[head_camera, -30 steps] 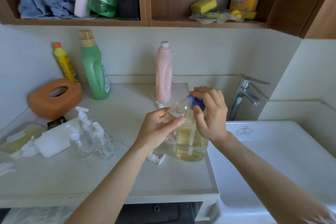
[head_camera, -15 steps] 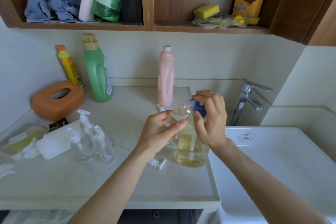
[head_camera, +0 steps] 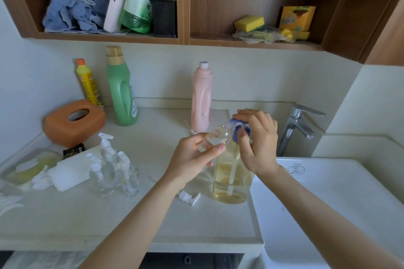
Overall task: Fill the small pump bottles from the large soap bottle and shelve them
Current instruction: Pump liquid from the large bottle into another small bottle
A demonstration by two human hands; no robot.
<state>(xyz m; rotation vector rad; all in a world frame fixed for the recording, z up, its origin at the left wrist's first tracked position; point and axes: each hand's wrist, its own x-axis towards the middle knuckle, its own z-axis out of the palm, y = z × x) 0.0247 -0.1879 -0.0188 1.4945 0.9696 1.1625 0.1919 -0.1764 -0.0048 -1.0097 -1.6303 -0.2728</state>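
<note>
Both bare forearms reach forward and converge. The left hand (head_camera: 193, 155) is raised, thumb and fingers curled in a pinching grip. The right hand (head_camera: 258, 144) arches downward, fingers bent over, thumb pointing up beneath them.

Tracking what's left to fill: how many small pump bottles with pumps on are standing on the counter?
3 that I can make out, clustered left of the hands: the tallest behind, one front left, one front right. They overlap and are clear, so another could be hidden.
</note>
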